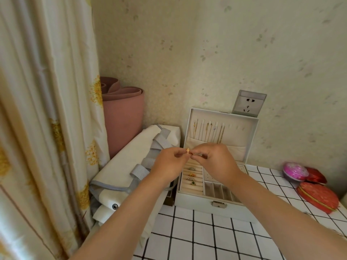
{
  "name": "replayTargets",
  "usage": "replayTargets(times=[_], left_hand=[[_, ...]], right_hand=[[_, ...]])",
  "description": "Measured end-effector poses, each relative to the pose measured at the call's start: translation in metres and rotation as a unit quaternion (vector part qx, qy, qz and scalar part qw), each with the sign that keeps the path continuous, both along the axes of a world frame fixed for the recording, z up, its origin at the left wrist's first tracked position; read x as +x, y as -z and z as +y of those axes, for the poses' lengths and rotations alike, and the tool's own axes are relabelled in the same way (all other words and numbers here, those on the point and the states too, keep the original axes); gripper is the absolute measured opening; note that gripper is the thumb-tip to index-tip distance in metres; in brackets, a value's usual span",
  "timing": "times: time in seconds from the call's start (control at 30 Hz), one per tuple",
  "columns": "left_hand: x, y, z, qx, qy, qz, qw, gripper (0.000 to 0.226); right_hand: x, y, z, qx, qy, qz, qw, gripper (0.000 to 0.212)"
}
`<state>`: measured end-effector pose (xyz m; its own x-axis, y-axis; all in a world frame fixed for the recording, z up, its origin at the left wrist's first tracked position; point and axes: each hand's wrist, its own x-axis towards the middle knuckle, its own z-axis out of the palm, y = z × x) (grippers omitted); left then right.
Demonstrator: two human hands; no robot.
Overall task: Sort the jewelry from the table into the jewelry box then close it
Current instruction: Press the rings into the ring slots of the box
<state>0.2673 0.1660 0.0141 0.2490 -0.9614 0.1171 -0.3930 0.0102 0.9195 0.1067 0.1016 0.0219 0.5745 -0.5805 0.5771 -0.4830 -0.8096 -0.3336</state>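
The white jewelry box (199, 201) stands open on the checked tablecloth, its lid (251, 139) leaning back against the wall. Several thin gold chains (219, 135) hang inside the lid. Several rings (191, 174) sit in the cream ring rolls at the box's left. My left hand (169, 162) and my right hand (216, 158) are raised above the box, together pinching a small gold ring (188, 151) between fingertips. Part of the box's inside is hidden behind my right hand.
A white and grey folded bag (131, 162) lies left of the box, with a rolled pink mat (123, 119) behind it and a curtain (47, 109) at far left. Red fabric pouches (317, 197) and a pink round case (294, 170) sit at the right. A wall socket (247, 105) is above the lid.
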Motion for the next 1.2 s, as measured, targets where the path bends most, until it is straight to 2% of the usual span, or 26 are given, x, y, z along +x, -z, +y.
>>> replayTargets(times=[0.1,0.2,0.33,0.6,0.9,1.0,1.2], left_hand=[[0.001,0.012,0.001,-0.018,0.011,-0.244,0.97,0.039],[0.002,0.02,0.002,-0.032,0.051,-0.328,0.943,0.043],[0.004,0.025,0.0,-0.062,0.055,-0.358,0.93,0.043],[0.003,0.029,-0.003,-0.089,0.089,-0.368,0.921,0.038],[-0.005,0.037,-0.004,-0.028,0.122,-0.455,0.881,0.049],[-0.006,0.04,-0.004,-0.018,0.124,-0.459,0.88,0.054],[-0.008,0.038,-0.005,-0.005,0.12,-0.457,0.881,0.056]], right_hand=[[-0.002,0.013,-0.007,0.074,0.059,-0.035,0.995,0.016],[-0.003,0.024,-0.013,0.182,0.089,-0.045,0.978,0.015],[-0.001,0.033,-0.017,0.227,0.082,-0.037,0.97,0.015],[-0.006,0.031,-0.021,0.21,0.084,0.034,0.973,0.014],[-0.012,0.032,-0.023,0.159,0.077,0.108,0.978,0.015],[-0.013,0.032,-0.02,0.128,0.083,0.115,0.982,0.018],[-0.013,0.036,-0.016,0.129,0.081,0.12,0.981,0.021]])
